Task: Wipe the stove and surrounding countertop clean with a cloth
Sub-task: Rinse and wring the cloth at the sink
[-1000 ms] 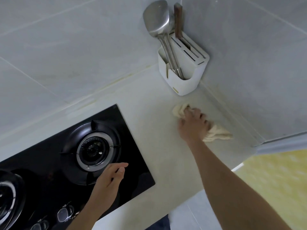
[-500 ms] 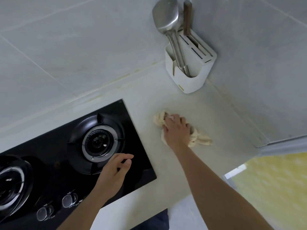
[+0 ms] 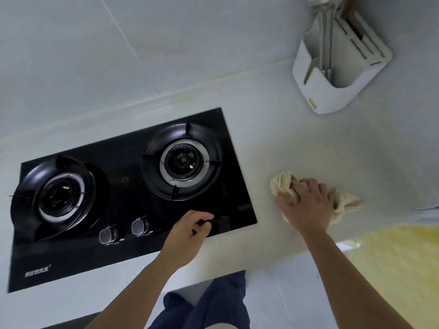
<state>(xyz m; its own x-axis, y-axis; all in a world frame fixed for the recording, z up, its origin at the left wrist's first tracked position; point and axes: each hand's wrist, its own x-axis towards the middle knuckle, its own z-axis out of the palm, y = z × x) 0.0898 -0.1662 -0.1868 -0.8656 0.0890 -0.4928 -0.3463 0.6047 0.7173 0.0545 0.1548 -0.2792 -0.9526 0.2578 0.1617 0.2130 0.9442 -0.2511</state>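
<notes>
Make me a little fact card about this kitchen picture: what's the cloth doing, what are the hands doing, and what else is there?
cloth: cream cloth, bunched, on the countertop right of the stove
right hand: right hand grips the cloth
left hand: left hand over the stove's front right corner, fingers loosely curled, holding nothing
stove: black, two burners, two knobs
corner: white utensil holder with metal utensils

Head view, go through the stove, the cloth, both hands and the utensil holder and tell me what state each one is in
Stove: both burners unlit, no pots on it.
Knobs: two in view, setting unreadable.
Cloth: bunched, on the countertop right of the stove.
Right hand: grips the cloth from above.
Left hand: holds nothing, fingers loosely curled above the stove's front right corner.
Utensil holder: upright in the corner, metal utensils inside.
</notes>
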